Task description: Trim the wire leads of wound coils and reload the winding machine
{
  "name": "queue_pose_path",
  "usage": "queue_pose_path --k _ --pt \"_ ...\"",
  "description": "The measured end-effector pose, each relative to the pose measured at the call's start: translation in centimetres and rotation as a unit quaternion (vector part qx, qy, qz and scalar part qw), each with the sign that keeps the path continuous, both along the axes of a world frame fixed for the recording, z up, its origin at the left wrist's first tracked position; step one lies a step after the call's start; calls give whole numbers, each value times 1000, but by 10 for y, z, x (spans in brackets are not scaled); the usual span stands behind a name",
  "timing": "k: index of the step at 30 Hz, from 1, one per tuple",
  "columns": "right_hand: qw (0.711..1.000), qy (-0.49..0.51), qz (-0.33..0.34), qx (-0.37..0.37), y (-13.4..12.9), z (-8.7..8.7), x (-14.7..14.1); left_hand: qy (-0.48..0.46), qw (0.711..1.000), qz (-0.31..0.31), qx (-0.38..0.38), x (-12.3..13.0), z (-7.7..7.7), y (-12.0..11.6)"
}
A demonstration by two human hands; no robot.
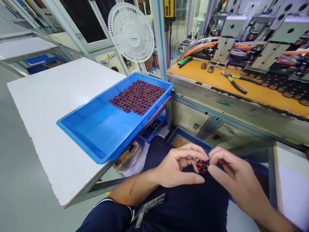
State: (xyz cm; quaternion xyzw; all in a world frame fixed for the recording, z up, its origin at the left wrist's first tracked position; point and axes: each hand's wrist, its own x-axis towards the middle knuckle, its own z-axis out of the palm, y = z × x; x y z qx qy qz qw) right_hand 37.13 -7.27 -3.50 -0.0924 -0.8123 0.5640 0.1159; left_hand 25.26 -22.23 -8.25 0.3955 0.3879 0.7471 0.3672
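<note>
A small round motor stator (pixel 202 165) with red copper windings is held above my lap, its wound face turned up towards me. The curled fingers of my left hand (pixel 180 166) grip it from the left, and the left thumb stretches out below it. At its right edge, the thumb and forefinger of my right hand (pixel 229 167) close on the rim. Whether a fine wire lies between those fingertips is too small to see.
A blue tray (pixel 96 129) with many similar stators (pixel 142 96) sits on the white table (pixel 36 106). On the orange machine bench (pixel 193 72) lie two loose stators (pixel 207 67) and cutting pliers (pixel 234 80). A white fan (pixel 131 32) stands behind; a blue bin (pixel 177 133) is below.
</note>
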Motion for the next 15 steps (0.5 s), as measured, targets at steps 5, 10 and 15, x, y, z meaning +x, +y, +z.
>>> queue_pose_path --k 5,10,15 --pt "999 -34 12 -18 3 2 -4 -66 997 -14 -37 4 0 -1" --pt "993 -65 -4 -96 18 -23 7 -121 991 -27 -48 2 -2 -3" --pt "980 -131 41 -147 7 -19 11 -111 991 -14 -70 2 -3 0"
